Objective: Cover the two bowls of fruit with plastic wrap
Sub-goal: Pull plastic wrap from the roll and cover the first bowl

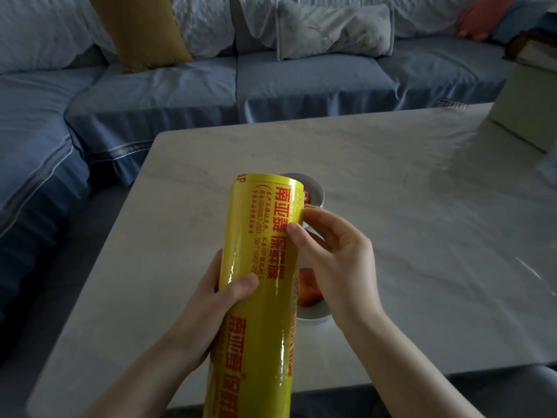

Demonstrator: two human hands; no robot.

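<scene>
A big yellow roll of plastic wrap (pixel 259 282) with red lettering stands on end in front of me, above the marble table (pixel 407 206). My left hand (pixel 217 300) grips its middle from the left, thumb across the front. My right hand (pixel 328 254) touches the roll's right edge, thumb and fingertips pinching at the film there. Behind the roll sit two white bowls, mostly hidden: the far bowl (pixel 315 191) shows a bit of red fruit, and the near bowl (pixel 313 313) holds a red-orange fruit (pixel 309 286).
A blue sofa (pixel 180 95) with a mustard cushion (pixel 138 31) and pale pillows wraps round the table's far and left sides. A pale box (pixel 524 107) stands at the table's far right corner, with a stack of books above it.
</scene>
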